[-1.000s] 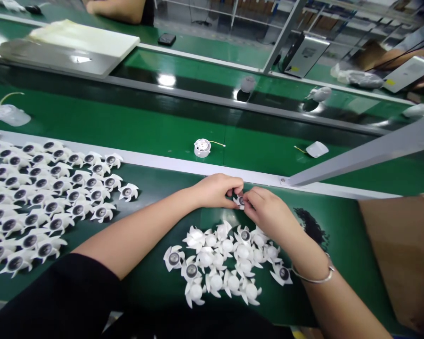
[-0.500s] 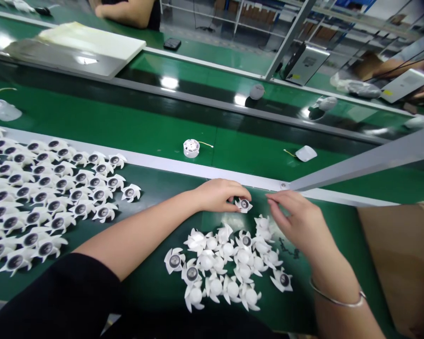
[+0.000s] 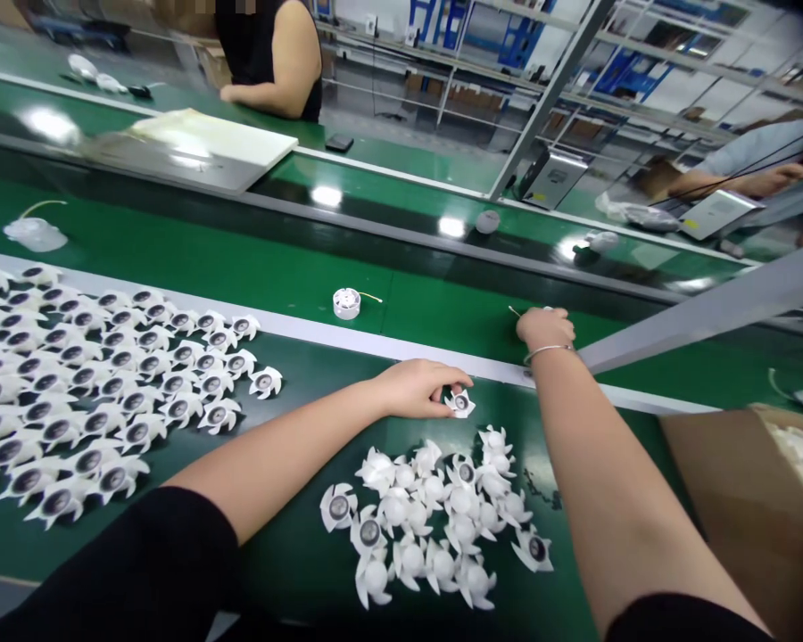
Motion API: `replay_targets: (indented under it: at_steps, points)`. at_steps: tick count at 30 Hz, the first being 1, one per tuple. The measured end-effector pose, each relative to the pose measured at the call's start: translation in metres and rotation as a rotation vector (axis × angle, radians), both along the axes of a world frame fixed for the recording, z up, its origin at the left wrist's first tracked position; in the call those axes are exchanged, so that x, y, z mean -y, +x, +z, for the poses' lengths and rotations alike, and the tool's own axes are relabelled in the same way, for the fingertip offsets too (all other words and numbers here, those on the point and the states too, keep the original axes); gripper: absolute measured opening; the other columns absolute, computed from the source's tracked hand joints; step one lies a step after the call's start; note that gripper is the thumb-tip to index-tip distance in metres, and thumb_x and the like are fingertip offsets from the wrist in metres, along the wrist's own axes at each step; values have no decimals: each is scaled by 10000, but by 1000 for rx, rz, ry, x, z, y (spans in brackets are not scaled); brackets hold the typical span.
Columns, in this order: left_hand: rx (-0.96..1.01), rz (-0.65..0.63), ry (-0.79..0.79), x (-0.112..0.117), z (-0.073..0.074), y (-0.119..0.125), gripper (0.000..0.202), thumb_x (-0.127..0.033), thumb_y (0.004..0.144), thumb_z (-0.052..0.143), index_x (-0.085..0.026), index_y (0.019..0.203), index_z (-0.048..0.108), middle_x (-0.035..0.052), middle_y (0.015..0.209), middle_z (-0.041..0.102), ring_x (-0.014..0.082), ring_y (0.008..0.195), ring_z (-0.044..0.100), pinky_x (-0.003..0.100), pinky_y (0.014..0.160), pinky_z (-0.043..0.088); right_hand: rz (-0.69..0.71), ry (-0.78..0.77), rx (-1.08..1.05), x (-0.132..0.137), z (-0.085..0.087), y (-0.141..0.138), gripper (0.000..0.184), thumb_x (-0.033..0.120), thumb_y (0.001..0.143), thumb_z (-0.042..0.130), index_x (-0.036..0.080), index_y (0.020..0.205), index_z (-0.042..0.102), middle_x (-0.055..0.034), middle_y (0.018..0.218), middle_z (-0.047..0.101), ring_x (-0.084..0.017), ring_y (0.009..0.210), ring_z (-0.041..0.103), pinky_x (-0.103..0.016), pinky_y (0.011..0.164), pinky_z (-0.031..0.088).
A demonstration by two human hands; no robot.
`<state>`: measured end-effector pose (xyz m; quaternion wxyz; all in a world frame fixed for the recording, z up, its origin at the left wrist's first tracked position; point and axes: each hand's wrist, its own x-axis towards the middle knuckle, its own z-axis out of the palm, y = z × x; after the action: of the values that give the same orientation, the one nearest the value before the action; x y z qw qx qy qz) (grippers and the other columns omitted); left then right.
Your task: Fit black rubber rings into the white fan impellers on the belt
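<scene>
My left hand (image 3: 418, 390) is pinched shut on a white plastic fan impeller (image 3: 461, 403), which sits at its fingertips, low over the green bench (image 3: 174, 259) and just short of the grey metal strip (image 3: 348, 337). I can't tell from here whether the impeller touches the surface. My right hand (image 3: 545, 328) reaches over that strip with its fingers bunched, a silver bangle (image 3: 547, 351) on the wrist. A thin wire end (image 3: 512, 311) shows just beside those fingers, though I can't tell if it's gripped.

Between my forearms lies a loose heap of impellers (image 3: 420, 517), most with domed sides up. Further left, more impellers (image 3: 100, 397) lie packed close, dark hubs showing. On the right, a cardboard box (image 3: 742, 508) holds others.

Past the strip sit a round white fan housing (image 3: 346, 303) with a trailing wire and a translucent cover (image 3: 35, 234). Beyond, a co-worker (image 3: 271, 62) in a black sleeveless top stands at the far bench.
</scene>
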<state>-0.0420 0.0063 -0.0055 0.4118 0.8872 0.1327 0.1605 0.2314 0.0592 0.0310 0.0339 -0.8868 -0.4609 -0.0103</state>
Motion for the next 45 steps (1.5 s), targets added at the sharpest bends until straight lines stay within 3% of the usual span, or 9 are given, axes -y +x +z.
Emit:
replay_targets:
  at_steps: [3, 7, 12, 20, 26, 33, 38, 43, 45]
  points:
    - [3, 3, -23, 0, 2, -1, 514, -216, 764, 741, -223, 1253, 581, 7, 1119, 701, 96, 695, 598, 235, 709, 439, 7, -23, -56, 23, 9, -9, 469, 290, 740, 740, 123, 1161, 617, -264, 1205, 500, -333, 962, 611, -467, 763, 501]
    - [50, 23, -146, -1, 1, -1, 557, -333, 720, 800, -228, 1231, 604, 27, 1143, 687, 100, 699, 598, 240, 683, 452, 350, 68, -401, 81, 8, -29, 569, 390, 735, 755, 197, 1209, 508, -60, 967, 608, -188, 778, 603, -294, 683, 489]
    - [165, 133, -462, -7, -4, 5, 474, -403, 783, 749, -171, 1178, 625, 72, 1072, 682, 85, 681, 580, 233, 663, 471, 558, 373, -905, 153, -4, -51, 364, 436, 881, 634, 232, 1171, 551, -69, 1080, 648, -193, 932, 642, -313, 786, 528]
    - [217, 207, -665, -7, 2, 5, 375, -401, 794, 729, -124, 1034, 647, 47, 879, 645, 90, 662, 553, 215, 603, 433, 879, 411, -610, 185, -6, -77, 117, 235, 872, 674, 235, 982, 710, -95, 1257, 634, -235, 1133, 630, -388, 963, 527]
    - [14, 168, -533, -5, 6, 9, 294, -355, 757, 762, -147, 957, 709, -28, 622, 567, 63, 519, 420, 186, 485, 280, 824, 388, -583, 184, -27, -80, 131, 200, 896, 638, 218, 999, 717, -116, 1294, 647, -247, 1168, 642, -383, 981, 539]
    - [9, 131, -580, -13, 5, 12, 292, -353, 765, 754, -138, 954, 699, -17, 664, 593, 58, 516, 412, 188, 492, 290, 807, 355, -698, 176, -23, -77, 99, 177, 860, 674, 207, 949, 705, -103, 1140, 724, -256, 1157, 650, -345, 933, 556]
    - [212, 326, -627, -16, -5, 7, 405, -462, 800, 715, -151, 1040, 616, -15, 731, 579, 63, 531, 439, 186, 488, 349, 862, 263, -695, 156, -18, -66, 215, 201, 914, 571, 228, 1078, 707, -100, 1287, 653, -253, 1258, 579, -409, 1068, 473]
    - [282, 417, -638, -18, -2, 6, 465, -537, 833, 648, -174, 1111, 565, 66, 1072, 606, 62, 597, 503, 191, 484, 402, 621, 522, -468, 154, -6, -51, 666, 297, 937, 531, 235, 1545, 267, -151, 1600, 260, -298, 1458, 305, -523, 1133, 382]
    - [258, 400, -598, -17, -2, 6, 442, -524, 846, 641, -167, 1096, 572, 66, 1032, 617, 64, 591, 502, 191, 487, 401, 572, 627, -426, 165, -6, -44, 644, 329, 939, 538, 239, 1526, 287, -161, 1576, 292, -302, 1415, 375, -517, 1085, 440]
